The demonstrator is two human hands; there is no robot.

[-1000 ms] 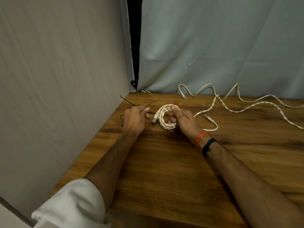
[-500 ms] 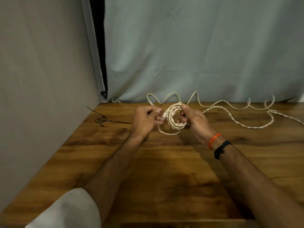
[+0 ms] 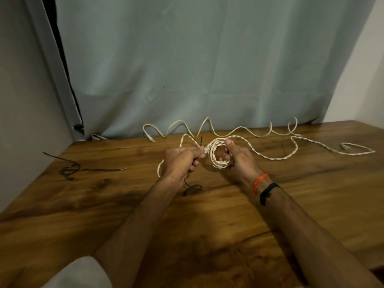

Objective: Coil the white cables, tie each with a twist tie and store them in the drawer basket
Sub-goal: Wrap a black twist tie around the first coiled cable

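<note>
In the head view, just above the middle of the frame, we hold the coiled white cable (image 3: 218, 154) over the wooden table (image 3: 207, 235). Our right hand (image 3: 239, 161) grips the coil on its right side: the thumb presses on the top of the loops and the curled fingers come from below, so the ring of cable passes between thumb and fingers. We judge this grip is there to stop the loops from springing open.

Our left hand (image 3: 180, 163) is to the left of the coil, fingers curled, pinching a thin dark twist tie (image 3: 201, 142) at the fingertips. The short end of the tie stands up beside the cable's plug (image 3: 207, 146), and its long end hangs below the hand to the table. It seems we bring the tie to the coil to bind it.

Another dark tie (image 3: 70, 169) lies at the left of the frame. Two loose white cables (image 3: 270, 157) lie in the upper right, along the grey curtain (image 3: 187, 69). The drawer basket is not visible.
</note>
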